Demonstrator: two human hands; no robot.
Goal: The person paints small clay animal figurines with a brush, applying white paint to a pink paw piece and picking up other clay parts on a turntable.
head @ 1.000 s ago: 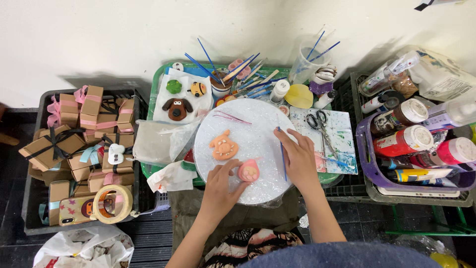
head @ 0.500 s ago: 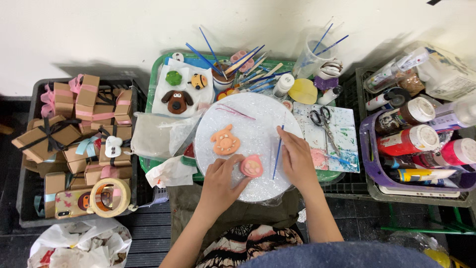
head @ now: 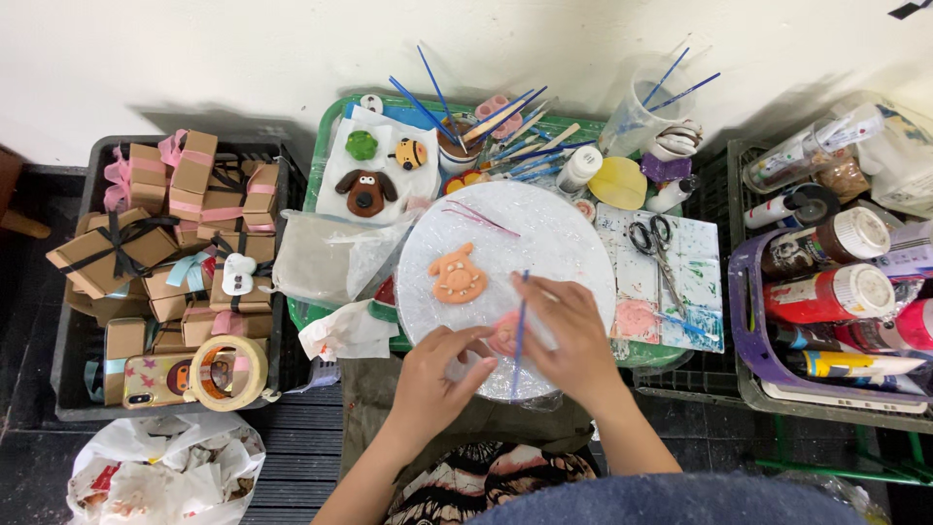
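Standing beside the seated person, I noted both hands at the near edge of a round white turntable board covered in clear film (head: 564,243), which sat on a green plastic tray (head: 321,175).

Right hand (head: 573,340): fingers closed in a pen-like grip on a thin blue-handled modelling tool (head: 519,326), held nearly upright, its lower end down by the pink piece.

Left hand (head: 437,374): fingertips pinched lightly against the left side of a small pink clay figure (head: 503,333) lying flat on the board between the two hands. Figure mostly hidden by fingers; its shape could not be made out.

Just beyond the hands, on the same board, lay an orange clay animal face with a toothy mouth (head: 458,275), apart from the pink piece.

Surroundings recorded:
- White sheet at the tray's far left corner carrying a brown clay dog head (head: 366,191), a green clay lump (head: 362,146) and a small yellow striped clay bee (head: 411,153).
- Cup of blue-handled brushes and wooden sticks (head: 466,136) behind the board.
- Black-handled scissors (head: 649,236) on a paint-smeared white sheet to the right.
- Purple basket of paint bottles (head: 748,321) at far right.
- Black crate of brown ribboned gift boxes (head: 155,224) at left, with a roll of beige masking tape (head: 228,372) on its near edge.
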